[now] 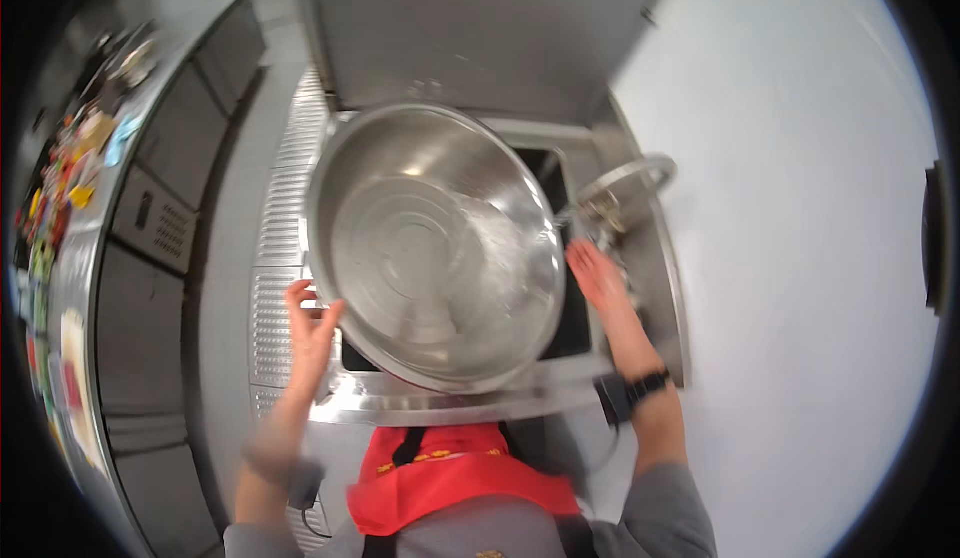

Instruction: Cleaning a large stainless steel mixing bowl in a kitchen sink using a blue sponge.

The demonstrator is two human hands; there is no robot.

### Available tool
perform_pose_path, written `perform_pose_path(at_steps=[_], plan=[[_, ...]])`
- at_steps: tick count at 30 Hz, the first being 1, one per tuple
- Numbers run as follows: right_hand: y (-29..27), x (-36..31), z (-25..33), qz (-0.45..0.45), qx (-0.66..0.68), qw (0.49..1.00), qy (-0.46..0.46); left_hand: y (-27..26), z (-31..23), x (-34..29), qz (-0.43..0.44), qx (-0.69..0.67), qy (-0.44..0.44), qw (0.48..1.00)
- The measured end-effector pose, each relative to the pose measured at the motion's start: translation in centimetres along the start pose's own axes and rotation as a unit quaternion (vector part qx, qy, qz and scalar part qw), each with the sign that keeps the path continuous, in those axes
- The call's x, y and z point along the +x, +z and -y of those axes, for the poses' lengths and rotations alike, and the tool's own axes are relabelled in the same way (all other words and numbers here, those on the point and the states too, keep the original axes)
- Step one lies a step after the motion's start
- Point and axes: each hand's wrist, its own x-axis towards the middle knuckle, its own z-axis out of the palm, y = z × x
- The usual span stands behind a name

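Observation:
A large, round stainless steel basin (400,228) sits tilted over the sink (560,373), its wide mouth facing me. Bright streaks show inside it; whether they are water or glare I cannot tell. My left hand (313,330) is at the basin's lower left rim, thumb and fingers apart, the thumb close to or touching the metal. On the other side, my right hand (598,276) has its fingers stretched out along the outside of the right rim. A curved metal faucet (635,170) stands just beyond that hand. The basin hides most of the sink.
Slatted metal floor grating (283,228) runs left of the sink. A steel panel (480,33) rises behind it, and a pale wall (790,258) lies to the right. Farther left, a long counter (95,258) carries many colourful items.

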Motion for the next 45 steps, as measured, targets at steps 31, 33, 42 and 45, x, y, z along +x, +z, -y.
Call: perform_pose_path(at_steps=[31,33,42,45], plan=[[-3.5,-1.0,-7.8,0.028,-0.836,0.512,0.194,-0.2,-0.4,0.7,0.074,0.020,-0.047,0.996],[-1.7,-2.9,-7.0,0.086,-0.871,0.456,0.160,-2.4,-2.3,4.7,0.083,0.057,-0.024,0.995],[-5.6,2.9,-7.3,-0.042,-0.801,0.585,0.119,-1.6,-0.1,1.4,0.083,0.088,-0.104,0.987],[-5.5,2.4,-7.9,-0.048,-0.780,0.607,0.147,1.0,3.1,-5.4,0.149,0.008,-0.139,0.979]])
